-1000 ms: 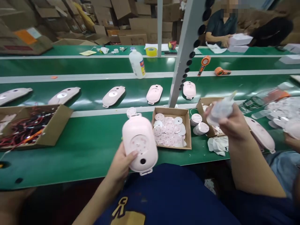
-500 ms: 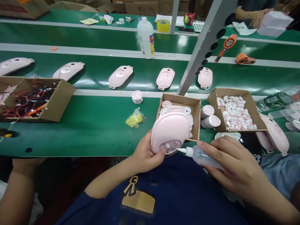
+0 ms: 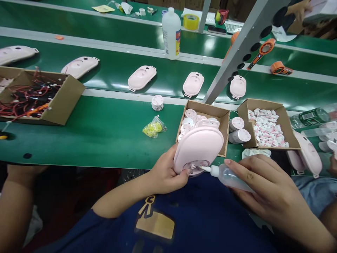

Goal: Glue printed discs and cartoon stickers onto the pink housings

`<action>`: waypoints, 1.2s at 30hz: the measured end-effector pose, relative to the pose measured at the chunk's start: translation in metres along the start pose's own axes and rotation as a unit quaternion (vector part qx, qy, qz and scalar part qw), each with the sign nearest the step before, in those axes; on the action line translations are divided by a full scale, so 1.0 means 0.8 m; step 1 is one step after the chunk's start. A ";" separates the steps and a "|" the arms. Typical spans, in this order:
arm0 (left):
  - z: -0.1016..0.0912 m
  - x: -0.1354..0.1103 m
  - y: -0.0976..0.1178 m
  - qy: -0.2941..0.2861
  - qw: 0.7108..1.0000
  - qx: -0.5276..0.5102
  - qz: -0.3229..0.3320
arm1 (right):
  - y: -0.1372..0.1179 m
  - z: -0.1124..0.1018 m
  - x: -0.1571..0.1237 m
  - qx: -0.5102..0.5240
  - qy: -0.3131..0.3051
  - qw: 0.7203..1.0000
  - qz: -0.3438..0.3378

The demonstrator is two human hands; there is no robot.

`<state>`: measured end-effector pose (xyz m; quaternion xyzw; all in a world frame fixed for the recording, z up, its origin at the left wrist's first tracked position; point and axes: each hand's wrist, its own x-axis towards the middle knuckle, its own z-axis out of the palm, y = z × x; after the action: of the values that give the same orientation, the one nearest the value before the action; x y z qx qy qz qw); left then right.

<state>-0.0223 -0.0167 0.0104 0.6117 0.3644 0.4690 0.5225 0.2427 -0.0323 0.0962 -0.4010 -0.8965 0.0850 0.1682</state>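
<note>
In the head view, the left hand [image 3: 170, 172] is closed tight on the low end of a pink case [image 3: 198, 149], with the thumb on its front. The case is up in the air by the near edge of the green table [image 3: 110, 144]. It leans, maybe so its round hollow can face the bottle's tip. The right hand [image 3: 265, 189] is wrapped around a soft, clear squeeze bottle [image 3: 233, 177]. The bottle lies on its side, likely so the thin tip can get to the hollow (I can't tell if it touches). Behind the case, a box of round discs [image 3: 225, 130] sits near the table's far edge, perhaps to be easy to reach. A little bag of yellow bits [image 3: 153, 127] is left of that box. A disc stack [image 3: 157, 102] stands by the far edge.
</note>
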 end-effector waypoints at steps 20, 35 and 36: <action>0.005 -0.012 -0.003 0.019 0.998 -0.050 -0.020 | -0.012 0.000 -0.009 0.006 -0.008 1.000 0.002; 0.004 -0.009 0.000 0.001 0.998 -0.049 -0.031 | -0.008 0.002 -0.014 0.008 -0.002 1.000 0.014; 0.002 -0.008 -0.001 0.011 0.998 -0.043 -0.049 | -0.006 0.000 -0.015 0.011 0.002 1.000 0.021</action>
<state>-0.0231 -0.0232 0.0082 0.5649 0.3787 0.4651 0.5667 0.2469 -0.0448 0.0949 -0.4180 -0.8866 0.0971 0.1727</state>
